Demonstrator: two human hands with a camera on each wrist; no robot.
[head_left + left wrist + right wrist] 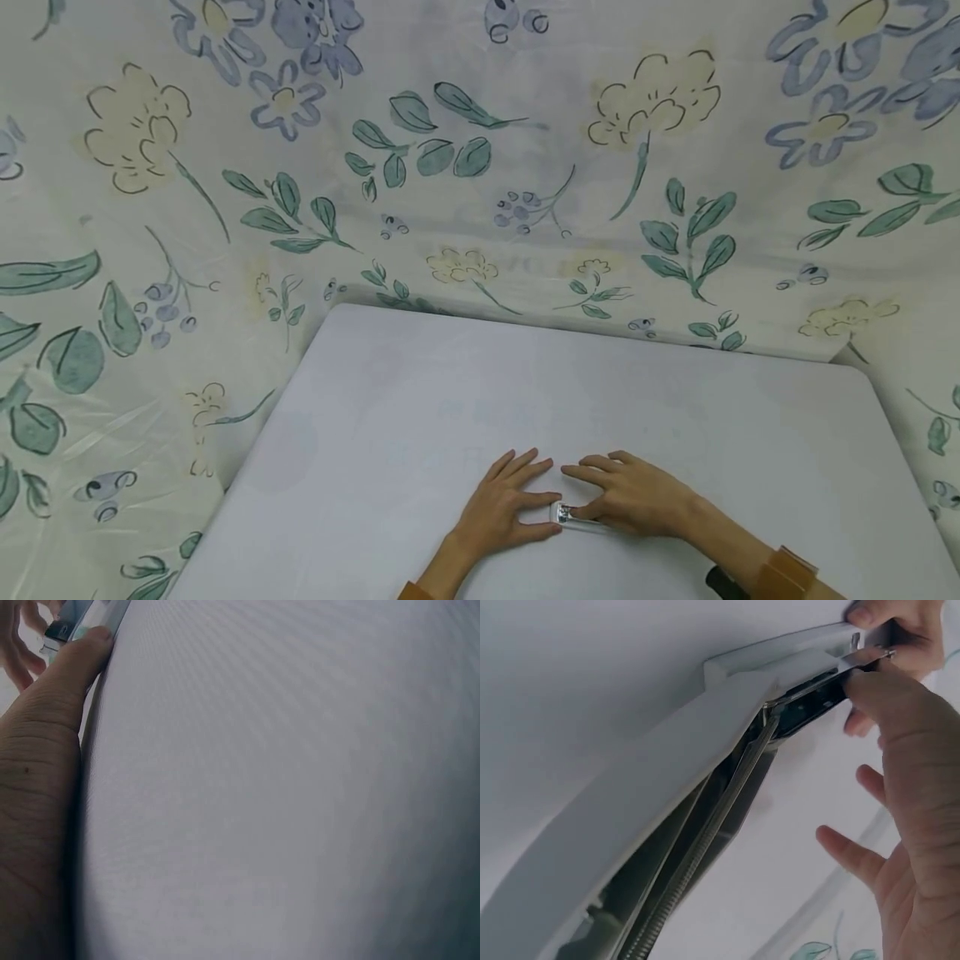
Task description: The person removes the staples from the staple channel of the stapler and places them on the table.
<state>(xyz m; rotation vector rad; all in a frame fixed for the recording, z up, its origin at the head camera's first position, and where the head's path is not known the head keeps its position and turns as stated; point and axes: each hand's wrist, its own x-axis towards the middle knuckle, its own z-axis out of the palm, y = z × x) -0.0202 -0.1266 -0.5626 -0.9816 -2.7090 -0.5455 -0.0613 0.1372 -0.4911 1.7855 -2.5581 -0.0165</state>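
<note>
A white stapler (572,517) lies on the white table (525,392) between my two hands. In the right wrist view the stapler (705,765) is swung apart, with its metal magazine and long spring showing. My right hand (637,500) lies over it with the fingers stretched to the left, and its thumb (877,697) presses on the metal front end. My left hand (502,508) rests flat on the table with straight fingers. The tip of its thumb (67,667) touches the stapler's shiny end (82,615). Most of the stapler is hidden under my right hand in the head view.
A floral cloth (450,167) with green leaves and blue and yellow flowers hangs behind the table and drapes down both sides. A brown band (783,575) sits on my right wrist. The table's far edge runs just below the cloth.
</note>
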